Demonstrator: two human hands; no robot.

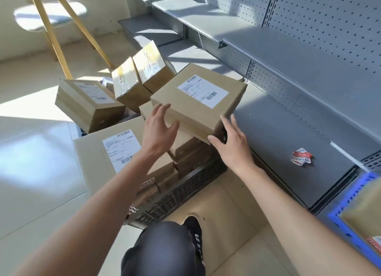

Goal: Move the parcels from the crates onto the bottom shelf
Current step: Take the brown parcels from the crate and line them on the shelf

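Nearest, the black plastic lattice crate (185,191) brims with brown cardboard parcels. Above it, the left hand (159,129) and right hand (231,140), fingers spread and relaxed, touch the near edge of a flat brown labelled parcel (198,102) topping the stack. Beyond lies the grey metal bottom shelf (288,135), bearing a crumpled red-and-white wrapper (301,156).

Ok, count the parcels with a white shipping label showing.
3. One label is on the parcel between both hands, one on the large flat parcel under the left forearm, one on the parcel at far left. Other labels may be hidden.
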